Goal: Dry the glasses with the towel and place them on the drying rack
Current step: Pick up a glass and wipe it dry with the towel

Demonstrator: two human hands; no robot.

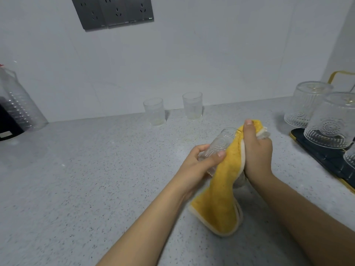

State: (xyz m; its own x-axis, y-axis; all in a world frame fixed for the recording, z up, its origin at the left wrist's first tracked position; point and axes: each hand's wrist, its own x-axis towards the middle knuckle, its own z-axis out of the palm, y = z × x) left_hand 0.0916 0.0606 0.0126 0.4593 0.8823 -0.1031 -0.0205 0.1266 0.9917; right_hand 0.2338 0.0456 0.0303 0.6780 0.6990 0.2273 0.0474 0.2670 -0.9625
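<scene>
My left hand [199, 162] grips a clear patterned glass [221, 143], tilted above the counter. My right hand [257, 150] holds a yellow towel [224, 189] pressed against the glass's right side; the towel's long end hangs down to the counter. Two more clear glasses stand upright by the back wall, one [154, 111] left of the other [192, 105]. On the dark drying rack [326, 158] at the right, two patterned glasses stand upside down, one behind [307, 103] and one in front [334, 120]. A third glass [350, 156] shows at the frame's right edge.
A grey speckled counter [96, 179] runs to a white tiled wall. A large clear plastic jug [17, 100] and a dark object [7, 123] sit at the far left. Grey wall sockets [113, 12] hang above.
</scene>
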